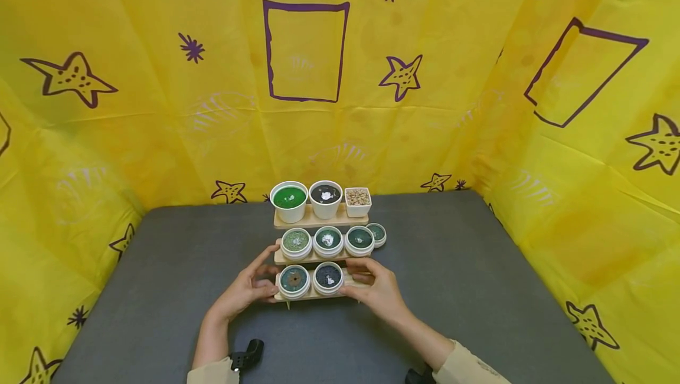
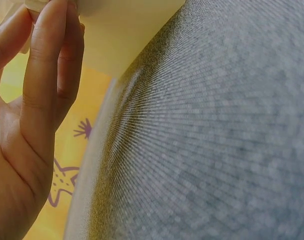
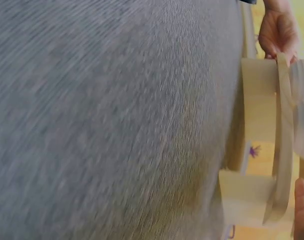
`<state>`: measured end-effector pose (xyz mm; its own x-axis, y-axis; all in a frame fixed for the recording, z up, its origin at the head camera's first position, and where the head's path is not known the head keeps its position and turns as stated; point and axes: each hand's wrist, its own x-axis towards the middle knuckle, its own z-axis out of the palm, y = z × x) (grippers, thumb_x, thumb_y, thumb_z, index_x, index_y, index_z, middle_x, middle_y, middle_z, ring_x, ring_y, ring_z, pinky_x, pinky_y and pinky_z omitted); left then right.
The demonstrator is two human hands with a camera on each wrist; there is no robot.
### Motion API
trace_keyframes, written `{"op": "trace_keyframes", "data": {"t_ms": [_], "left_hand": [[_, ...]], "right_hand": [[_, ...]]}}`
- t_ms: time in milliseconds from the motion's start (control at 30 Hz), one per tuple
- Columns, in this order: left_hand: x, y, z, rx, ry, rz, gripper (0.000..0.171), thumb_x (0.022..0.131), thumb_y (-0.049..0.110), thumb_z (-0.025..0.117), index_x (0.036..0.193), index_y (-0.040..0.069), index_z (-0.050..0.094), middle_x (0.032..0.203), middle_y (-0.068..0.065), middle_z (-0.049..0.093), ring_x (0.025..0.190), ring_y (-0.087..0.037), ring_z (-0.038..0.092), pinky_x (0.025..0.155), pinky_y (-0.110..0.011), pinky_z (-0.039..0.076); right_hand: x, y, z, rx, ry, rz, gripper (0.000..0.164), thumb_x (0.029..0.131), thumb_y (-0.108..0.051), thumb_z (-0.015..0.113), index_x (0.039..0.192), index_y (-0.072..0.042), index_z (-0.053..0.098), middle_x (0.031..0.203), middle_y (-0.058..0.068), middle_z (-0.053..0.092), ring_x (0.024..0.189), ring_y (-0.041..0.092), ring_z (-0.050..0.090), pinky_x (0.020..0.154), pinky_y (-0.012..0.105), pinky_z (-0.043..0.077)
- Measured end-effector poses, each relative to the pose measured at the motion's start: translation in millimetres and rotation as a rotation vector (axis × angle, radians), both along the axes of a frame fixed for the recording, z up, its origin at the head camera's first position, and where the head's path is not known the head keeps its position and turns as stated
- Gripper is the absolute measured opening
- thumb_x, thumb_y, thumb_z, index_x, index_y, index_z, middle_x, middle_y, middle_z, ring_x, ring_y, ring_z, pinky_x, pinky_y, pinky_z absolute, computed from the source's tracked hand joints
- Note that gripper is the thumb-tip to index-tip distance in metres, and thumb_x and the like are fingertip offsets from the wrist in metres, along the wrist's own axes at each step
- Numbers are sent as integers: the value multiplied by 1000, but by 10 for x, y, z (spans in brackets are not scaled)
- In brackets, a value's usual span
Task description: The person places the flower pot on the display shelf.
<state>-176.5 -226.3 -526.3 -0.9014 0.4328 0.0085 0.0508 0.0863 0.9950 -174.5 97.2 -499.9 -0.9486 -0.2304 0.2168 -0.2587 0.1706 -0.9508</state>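
Note:
A stepped wooden stand carries white pots in three rows. My left hand holds the stand's left end, thumb by the lowest board and index finger up at the middle one; in the left wrist view its fingertips meet a pale edge. On the lowest board sit a pot with blue-green contents and a brown centre and a dark blue pot. My right hand has thumb and index finger at the right side of the dark blue pot. Its thumb shows in the right wrist view; the other fingers are partly hidden.
Three green pots, including a speckled one, fill the middle board, with another small green pot behind its right end. On top stand a bright green cup, a black-filled cup and a square dish of grains. Yellow cloth surrounds the grey table.

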Motion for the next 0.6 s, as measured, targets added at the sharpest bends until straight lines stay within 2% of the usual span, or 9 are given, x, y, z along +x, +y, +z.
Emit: {"op": "trace_keyframes", "data": {"t_ms": [167,267,367,467,600], "left_hand": [[-5,-6,3,0,-6,-5,91,90,3,67,159,22,12,126,-30,43,78,-5,68,69,-28,61],[-8,-4,1,-5,2,-6,90,90,4,67,159,22,12,125,-27,44,78,-5,68,69,-28,61],[-9,0,1,-6,2,-6,90,90,4,67,159,22,12,126,-28,45,77,-5,67,69,-28,61],[-9,-1,1,-3,-7,-6,90,91,4,67,159,23,11,129,-33,42,77,-5,67,70,-28,61],[-5,-1,4,-3,-16,-4,91,91,4,67,159,23,11,131,-37,40,78,-5,67,70,-27,61]], "right_hand": [[-12,156,-22,30,44,-11,50,71,-7,87,115,5,66,116,25,69,102,36,70,89,40,59],[-13,249,-38,51,55,-32,47,71,-7,87,113,3,68,114,24,70,101,32,71,88,39,59],[-21,332,-52,76,39,-68,46,71,-9,88,112,-1,69,114,20,71,101,25,71,87,33,60],[-52,403,-69,90,30,-107,44,70,-9,88,110,-4,71,114,17,72,100,24,71,87,30,60],[-133,494,-100,112,50,-153,43,71,-10,88,110,-5,71,113,15,73,100,29,71,87,33,60]]}}
